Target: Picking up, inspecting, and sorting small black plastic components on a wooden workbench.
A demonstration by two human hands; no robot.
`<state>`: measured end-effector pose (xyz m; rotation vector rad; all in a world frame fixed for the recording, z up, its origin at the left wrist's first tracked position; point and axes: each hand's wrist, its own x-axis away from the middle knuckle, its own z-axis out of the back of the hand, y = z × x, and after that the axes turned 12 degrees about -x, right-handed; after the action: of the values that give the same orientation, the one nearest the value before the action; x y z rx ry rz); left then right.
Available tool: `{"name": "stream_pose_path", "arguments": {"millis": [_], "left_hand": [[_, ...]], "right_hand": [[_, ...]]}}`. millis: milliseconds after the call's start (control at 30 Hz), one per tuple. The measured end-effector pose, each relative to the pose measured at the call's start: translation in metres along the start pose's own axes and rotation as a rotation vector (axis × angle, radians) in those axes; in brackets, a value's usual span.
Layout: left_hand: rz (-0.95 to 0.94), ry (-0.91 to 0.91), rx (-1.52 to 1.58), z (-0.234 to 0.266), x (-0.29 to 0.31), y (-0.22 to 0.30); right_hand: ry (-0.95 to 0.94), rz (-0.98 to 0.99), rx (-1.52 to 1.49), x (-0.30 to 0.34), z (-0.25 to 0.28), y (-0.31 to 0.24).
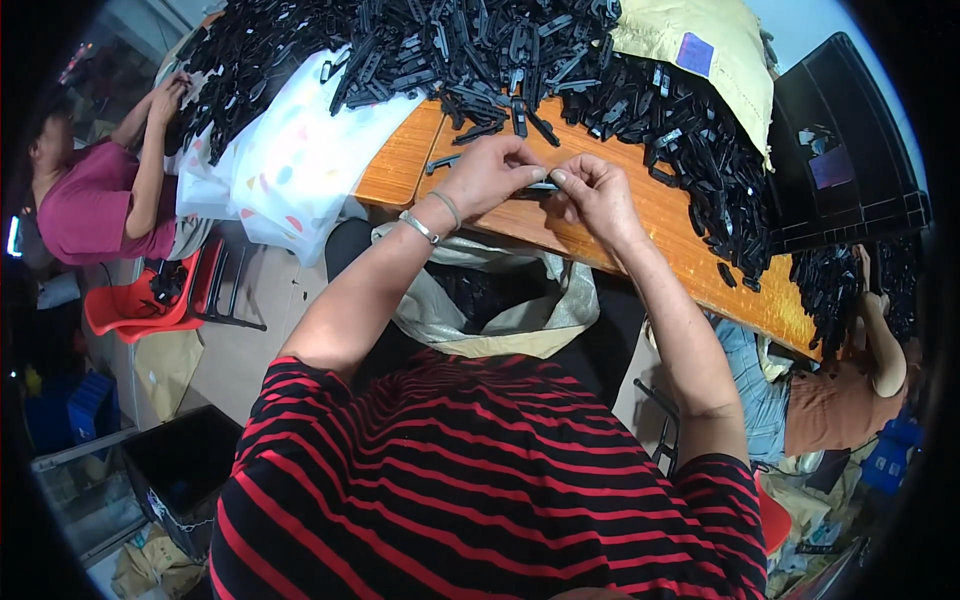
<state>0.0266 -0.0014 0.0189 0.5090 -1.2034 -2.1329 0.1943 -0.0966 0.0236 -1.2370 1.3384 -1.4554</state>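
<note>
Over the front edge of the wooden table, both hands meet at a small dark part with a pale, shiny strip. My left hand pinches its left end between thumb and fingers. The right end is held by the fingertips of my right hand. Fingers cover most of this part. Just beyond the hands lie loose black plastic parts, long and narrow, at the edge of a large heap. One more part rests beside my left hand.
An open woven sack with dark contents sits at my lap. Left is a white plastic sheet and a person in a purple top. A yellow sack and a black crate stand right, near another person.
</note>
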Motion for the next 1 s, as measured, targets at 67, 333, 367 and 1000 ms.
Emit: {"name": "stream_pose_path", "arguments": {"millis": [67, 333, 367, 1000], "left_hand": [[0.076, -0.007, -0.008, -0.001, 0.009, 0.003], [0.163, 0.191, -0.171, -0.016, 0.013, -0.015], [0.158, 0.204, -0.226, -0.017, 0.012, -0.017], [-0.348, 0.27, -0.75, -0.013, -0.003, -0.012]], "right_hand": [[0.003, -0.003, -0.047, -0.002, 0.005, 0.012], [0.013, -0.12, -0.002, -0.007, -0.003, 0.015], [0.011, -0.12, -0.002, -0.009, -0.003, 0.015], [-0.168, -0.254, 0.166, 0.007, 0.004, -0.005]]}}
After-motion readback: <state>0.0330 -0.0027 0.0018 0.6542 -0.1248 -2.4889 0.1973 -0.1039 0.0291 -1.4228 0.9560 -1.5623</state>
